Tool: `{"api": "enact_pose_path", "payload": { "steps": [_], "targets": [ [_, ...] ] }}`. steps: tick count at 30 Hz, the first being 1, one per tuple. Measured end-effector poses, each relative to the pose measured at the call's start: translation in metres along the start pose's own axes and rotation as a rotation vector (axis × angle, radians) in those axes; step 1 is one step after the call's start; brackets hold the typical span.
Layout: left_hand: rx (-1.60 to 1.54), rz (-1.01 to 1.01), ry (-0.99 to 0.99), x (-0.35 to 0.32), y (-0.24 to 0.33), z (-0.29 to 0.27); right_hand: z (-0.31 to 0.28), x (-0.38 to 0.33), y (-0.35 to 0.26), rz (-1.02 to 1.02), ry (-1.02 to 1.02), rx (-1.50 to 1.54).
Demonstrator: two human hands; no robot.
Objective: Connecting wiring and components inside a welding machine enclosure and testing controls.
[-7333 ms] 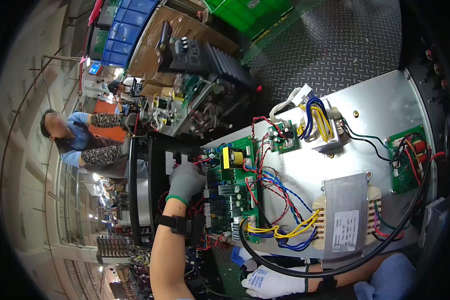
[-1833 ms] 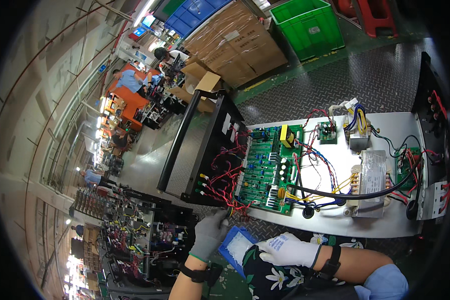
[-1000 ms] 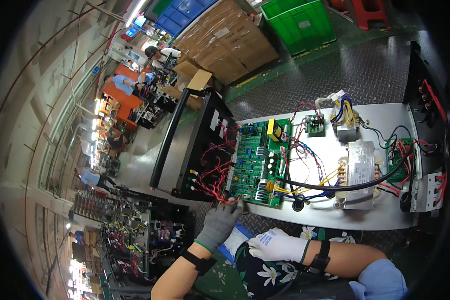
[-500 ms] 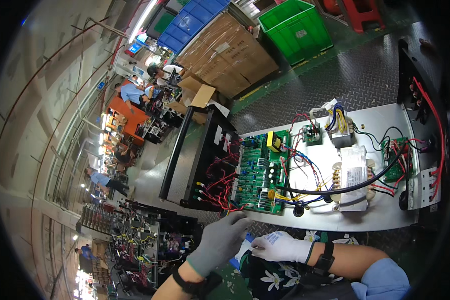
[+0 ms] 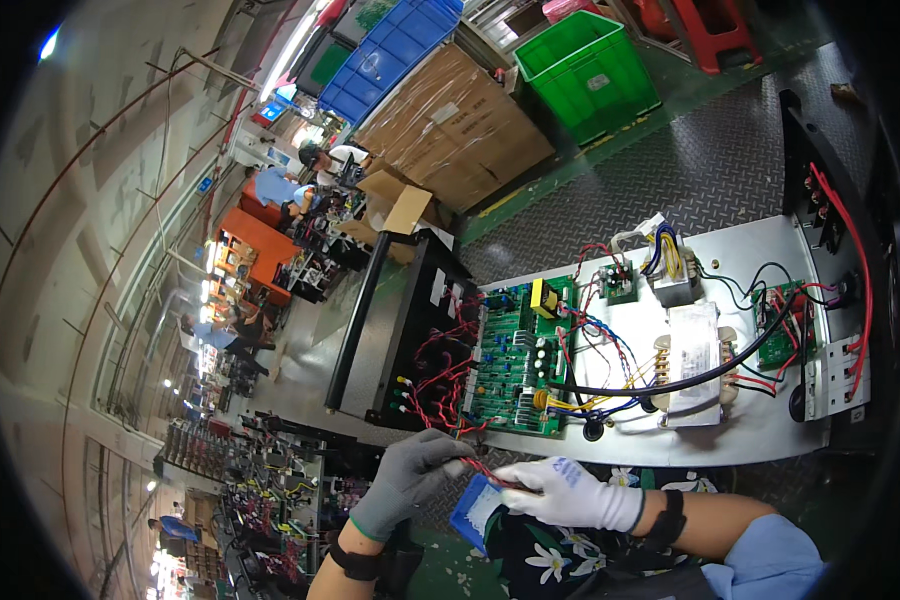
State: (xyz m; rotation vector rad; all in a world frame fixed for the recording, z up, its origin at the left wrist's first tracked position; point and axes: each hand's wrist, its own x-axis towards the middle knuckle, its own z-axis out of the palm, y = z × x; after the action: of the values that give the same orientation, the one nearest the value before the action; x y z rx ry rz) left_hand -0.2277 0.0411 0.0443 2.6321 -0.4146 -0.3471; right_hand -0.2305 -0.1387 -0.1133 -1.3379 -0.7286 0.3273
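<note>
While the grey-gloved left hand [image 5: 410, 482] pinches a thin red wire [image 5: 485, 473], the white-gloved right hand [image 5: 567, 493] grips its other end. Just beyond them lies the green circuit board [image 5: 518, 358] on the metal chassis [image 5: 760, 440].

The circuit board [image 5: 515, 360] lay on the metal chassis plate [image 5: 760, 440], with the transformer [image 5: 692, 362] to its right and the upright front panel [image 5: 410, 340] to its left. Both hands [image 5: 410, 480] met just before the plate's near edge. Behind it stood cardboard boxes [image 5: 450, 130] and a crate [image 5: 585, 70].

left hand [image 5: 410, 482]: grey glove, black wristband | right hand [image 5: 568, 492]: white glove, blue sleeve
</note>
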Motion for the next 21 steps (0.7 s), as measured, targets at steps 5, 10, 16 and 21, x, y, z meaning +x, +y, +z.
{"api": "enact_pose_path", "payload": {
  "steps": [5, 10, 16, 21],
  "targets": [
    [0.476, 0.098, -0.051, 0.003, 0.049, 0.039, -0.032, -0.026, -0.044, 0.233, 0.089, -0.002],
    [0.477, 0.133, -0.063, 0.022, 0.065, 0.060, -0.054, -0.046, -0.045, 0.132, 0.276, -0.019],
    [0.411, 0.094, -0.026, 0.046, 0.066, 0.067, -0.051, -0.048, -0.016, 0.117, 0.330, 0.299],
    [0.569, -0.136, 0.190, 0.122, 0.009, 0.009, -0.077, -0.040, -0.011, 0.076, 0.118, -0.197]
  ]
}}
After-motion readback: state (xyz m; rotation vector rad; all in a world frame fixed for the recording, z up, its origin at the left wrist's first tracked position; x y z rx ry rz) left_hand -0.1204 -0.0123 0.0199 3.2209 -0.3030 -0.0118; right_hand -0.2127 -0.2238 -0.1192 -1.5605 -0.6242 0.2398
